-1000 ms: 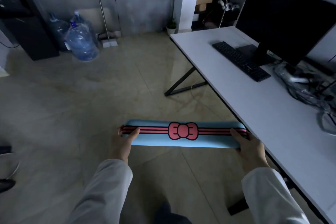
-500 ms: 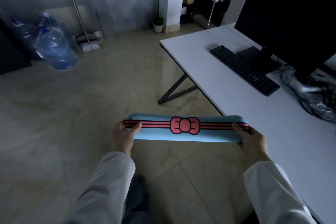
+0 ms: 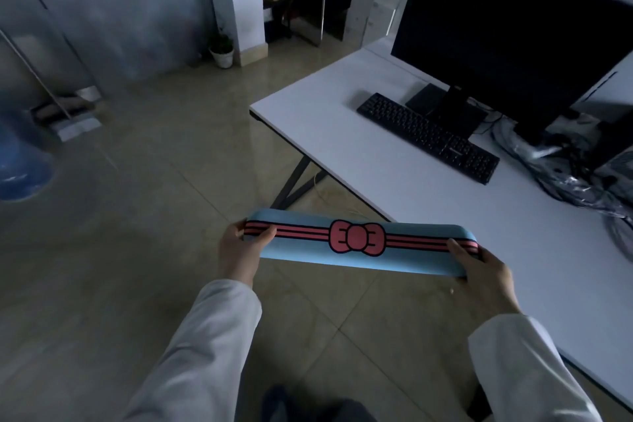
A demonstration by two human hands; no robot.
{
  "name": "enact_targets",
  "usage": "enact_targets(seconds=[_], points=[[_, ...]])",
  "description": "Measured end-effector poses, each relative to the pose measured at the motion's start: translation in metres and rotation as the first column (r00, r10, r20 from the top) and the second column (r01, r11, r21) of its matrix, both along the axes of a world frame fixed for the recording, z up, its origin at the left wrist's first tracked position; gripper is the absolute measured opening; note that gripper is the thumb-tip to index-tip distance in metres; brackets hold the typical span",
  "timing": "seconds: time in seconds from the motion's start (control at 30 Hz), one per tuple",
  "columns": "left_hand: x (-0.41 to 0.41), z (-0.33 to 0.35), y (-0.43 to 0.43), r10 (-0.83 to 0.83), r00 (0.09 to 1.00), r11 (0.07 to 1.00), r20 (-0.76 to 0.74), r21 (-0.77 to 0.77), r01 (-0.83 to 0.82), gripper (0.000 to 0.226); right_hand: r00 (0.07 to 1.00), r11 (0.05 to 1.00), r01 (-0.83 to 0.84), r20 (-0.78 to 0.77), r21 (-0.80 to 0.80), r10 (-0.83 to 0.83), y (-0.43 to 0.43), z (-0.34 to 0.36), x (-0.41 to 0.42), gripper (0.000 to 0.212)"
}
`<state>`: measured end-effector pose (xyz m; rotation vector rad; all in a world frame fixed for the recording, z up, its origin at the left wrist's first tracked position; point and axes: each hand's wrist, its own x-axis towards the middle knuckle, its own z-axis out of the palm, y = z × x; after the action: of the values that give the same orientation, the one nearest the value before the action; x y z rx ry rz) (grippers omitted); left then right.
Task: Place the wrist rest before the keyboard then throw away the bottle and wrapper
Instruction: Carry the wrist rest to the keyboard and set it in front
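A long light-blue wrist rest (image 3: 404, 255) with a pink bow and pink stripes is held level in the air, its right end over the near edge of the white desk (image 3: 370, 161). My left hand (image 3: 241, 252) grips its left end and my right hand (image 3: 486, 272) grips its right end. A black keyboard (image 3: 426, 137) lies on the desk further back, in front of a dark monitor (image 3: 513, 27). No bottle or wrapper can be made out for certain.
A heap of clear plastic and cables (image 3: 561, 168) lies right of the keyboard. A blue water jug (image 3: 20, 168) and a mop (image 3: 72, 120) stand at the far left on the tiled floor. A small potted plant (image 3: 222, 51) sits by a pillar.
The view has swung right and closer to the desk. The wrist rest, held in both hands, has moved toward the desk so that its right end now overlaps the desk edge.
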<state>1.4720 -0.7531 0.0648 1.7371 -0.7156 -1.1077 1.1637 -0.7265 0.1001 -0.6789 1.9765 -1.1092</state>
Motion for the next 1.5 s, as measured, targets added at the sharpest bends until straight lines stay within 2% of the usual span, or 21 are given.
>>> enact_targets(seconds=[0.1, 0.3, 0.43, 0.57, 0.73, 0.87, 0.93, 1.0, 1.13, 1.23, 1.4, 1.5], points=[[-0.003, -0.011, -0.025, -0.053, 0.998, 0.998, -0.031, 0.033, 0.054, 0.044, 0.999, 0.999, 0.053, -0.009, 0.007, -0.053, -0.008, -0.005, -0.003, 0.024], [-0.027, -0.019, -0.084, -0.128, 0.990, 0.989, -0.051, 0.063, 0.131, 0.033, 0.987, 0.985, 0.162, -0.001, 0.061, -0.162, -0.046, -0.025, -0.021, 0.029], [-0.043, -0.021, -0.131, -0.187, 0.982, 0.980, -0.002, 0.067, 0.187, 0.047, 0.957, 0.967, 0.255, 0.140, 0.011, -0.254, -0.082, -0.032, -0.032, 0.015], [-0.067, -0.016, -0.180, -0.224, 0.974, 0.974, 0.046, 0.048, 0.222, 0.061, 0.907, 0.940, 0.339, 0.273, -0.023, -0.320, -0.116, -0.034, -0.048, 0.016], [-0.101, -0.013, -0.235, -0.273, 0.960, 0.962, 0.059, 0.045, 0.271, 0.044, 0.878, 0.918, 0.395, 0.306, -0.027, -0.369, -0.159, -0.037, -0.078, 0.027], [-0.119, -0.020, -0.260, -0.335, 0.938, 0.940, 0.092, 0.101, 0.326, 0.066, 0.855, 0.899, 0.438, 0.306, 0.012, -0.420, -0.173, -0.045, -0.093, 0.025], [-0.126, -0.022, -0.271, -0.357, 0.926, 0.932, 0.123, 0.119, 0.343, 0.068, 0.838, 0.888, 0.460, 0.314, 0.031, -0.445, -0.175, -0.049, -0.096, 0.029], [-0.133, -0.023, -0.284, -0.393, 0.906, 0.918, 0.158, 0.129, 0.376, 0.067, 0.824, 0.878, 0.476, 0.321, 0.058, -0.468, -0.178, -0.053, -0.099, 0.028], [-0.146, -0.031, -0.314, -0.478, 0.862, 0.877, 0.170, 0.151, 0.456, 0.051, 0.773, 0.833, 0.543, 0.322, 0.111, -0.547, -0.182, -0.062, -0.099, 0.018], [-0.157, -0.040, -0.338, -0.537, 0.822, 0.843, 0.191, 0.163, 0.513, 0.051, 0.739, 0.796, 0.588, 0.305, 0.143, -0.601, -0.184, -0.065, -0.096, 0.017], [-0.175, -0.052, -0.379, -0.648, 0.734, 0.760, 0.204, 0.243, 0.603, 0.052, 0.646, 0.704, 0.675, 0.284, 0.220, -0.708, -0.186, -0.076, -0.087, 0.023], [-0.183, -0.060, -0.399, -0.700, 0.687, 0.711, 0.193, 0.281, 0.645, 0.053, 0.595, 0.650, 0.712, 0.263, 0.266, -0.760, -0.191, -0.081, -0.078, 0.034]])
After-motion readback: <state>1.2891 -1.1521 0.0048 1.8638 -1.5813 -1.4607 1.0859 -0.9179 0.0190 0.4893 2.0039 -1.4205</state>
